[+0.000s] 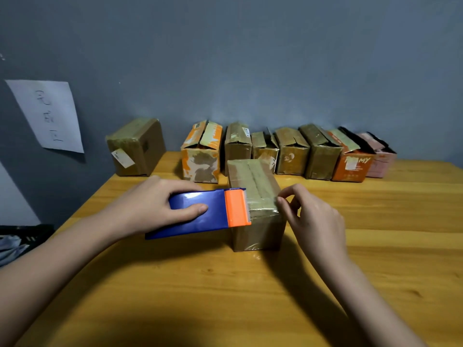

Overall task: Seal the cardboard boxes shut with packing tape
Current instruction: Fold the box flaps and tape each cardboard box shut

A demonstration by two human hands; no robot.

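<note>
Clear tape (263, 207) stretches across the near end of the front box (255, 196), its free end pinched between thumb and forefinger of the right hand (310, 216) at the box's right edge. At the other end, the left hand (155, 204) grips the blue dispenser (198, 214), whose orange cutter (236, 207) sits against the box's left side. This looks like a strip mid-laying; next it likely needs pressing down and tearing on the teeth. On the wooden table (225, 284) I count nine boxes: this one, seven in a row (288, 151) behind with flaps up, and one (136, 146) apart at the left.
</note>
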